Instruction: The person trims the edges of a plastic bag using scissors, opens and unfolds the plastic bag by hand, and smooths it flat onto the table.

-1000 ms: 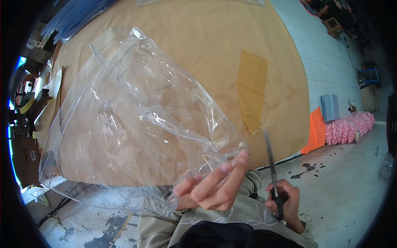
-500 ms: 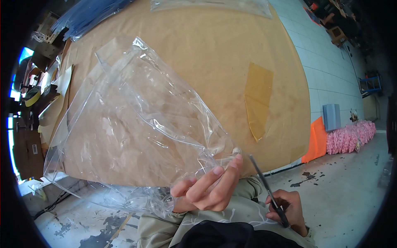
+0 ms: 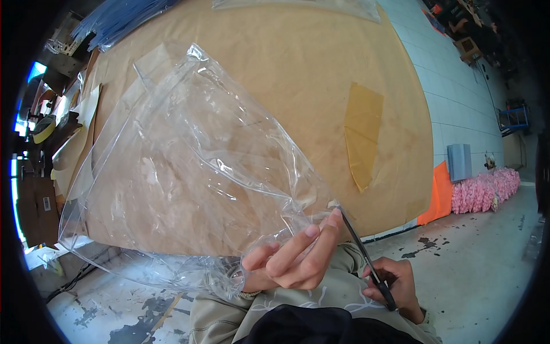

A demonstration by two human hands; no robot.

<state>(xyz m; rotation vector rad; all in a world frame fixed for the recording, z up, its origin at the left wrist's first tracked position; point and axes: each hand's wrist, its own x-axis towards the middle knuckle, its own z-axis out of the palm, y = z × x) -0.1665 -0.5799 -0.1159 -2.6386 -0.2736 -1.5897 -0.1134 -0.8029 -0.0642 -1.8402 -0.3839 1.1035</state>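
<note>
Left fingers (image 3: 294,248) tight on clear plastic (image 3: 195,149) (right fingers (image 3: 392,265) around a slim dark tool (image 3: 362,248)).

glare streaks the clear plastic (image 3: 229,172)

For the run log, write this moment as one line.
left hand: holding clear plastic | right hand: holding bladed tool, tip near left fingertips

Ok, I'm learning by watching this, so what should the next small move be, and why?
Probably steady the slim metal tool with the black handle, then guide its tip past the fingertips into the gathered, glossy clear plastic film. The right hand holds the tool with its tip close to the left hand, whose fingers grip the film.
</note>
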